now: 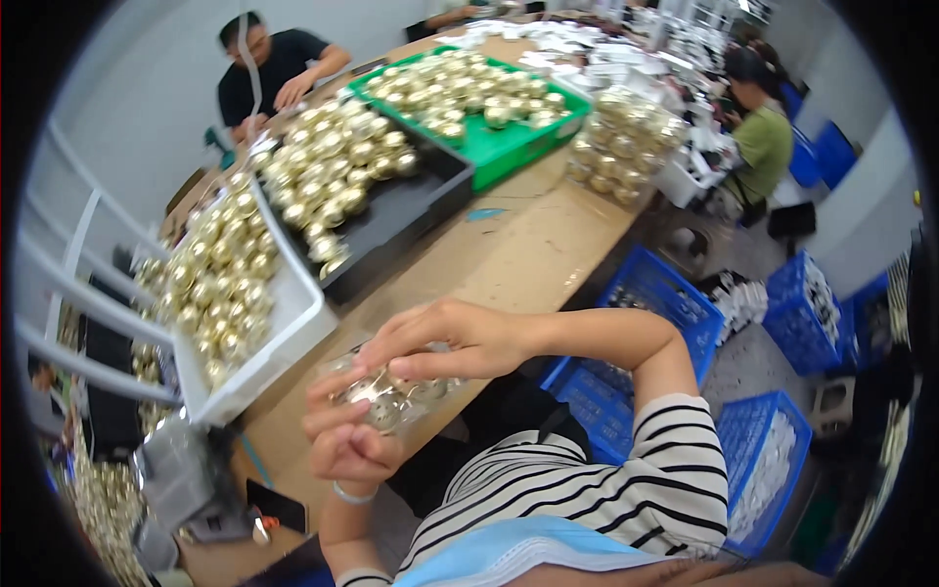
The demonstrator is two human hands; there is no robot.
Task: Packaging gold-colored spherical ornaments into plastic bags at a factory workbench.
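Note:
Close to my body, over the near edge of the table, I have a clear plastic bag [430,389] with a few shiny metallic balls inside. My left hand [350,435] grips its left side, fingers curled against the plastic. From above, my right hand [445,338] closes over the top of the same bag, its fingertips meeting those of the left. Part of the bag is hidden behind the fingers. Beyond my hands, gold balls fill much of a white tray [311,331], a black tray [411,220] and a green tray [523,157].
A large clear bag of gold balls [626,147] stands at the table's [528,245] right edge. Several blue crates [768,470] are on the floor to my right. Grey plastic containers [181,465] sit at the left. One person [284,73] works across the table, another [763,137] at the far right.

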